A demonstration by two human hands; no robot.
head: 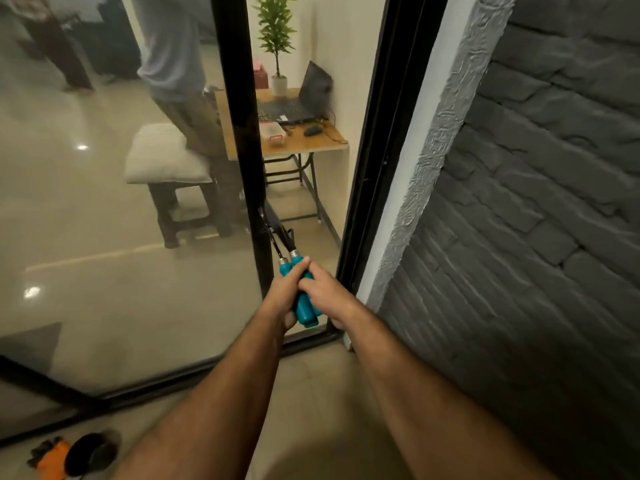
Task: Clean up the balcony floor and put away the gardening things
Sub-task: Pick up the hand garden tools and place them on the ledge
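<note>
Two bare arms reach forward over the tan balcony floor (311, 393). Down by the bottom left edge lie an orange glove (52, 457) and a black round thing (91, 452), side by side; I cannot tell what the round thing is. The left hand (282, 296) and the right hand (322, 291) are pressed close together, and both curl around two garden tools (298, 289) with teal handles. The tools' dark metal ends point up and away, near the black door frame (242, 140). On the right stands a gray brick wall (536, 220). Past the glass door (104, 220) is a room with a padded stool (166, 157). Farther back, a wooden desk (308, 142) holds a laptop (304, 102) and a small potted plant (278, 39).
</note>
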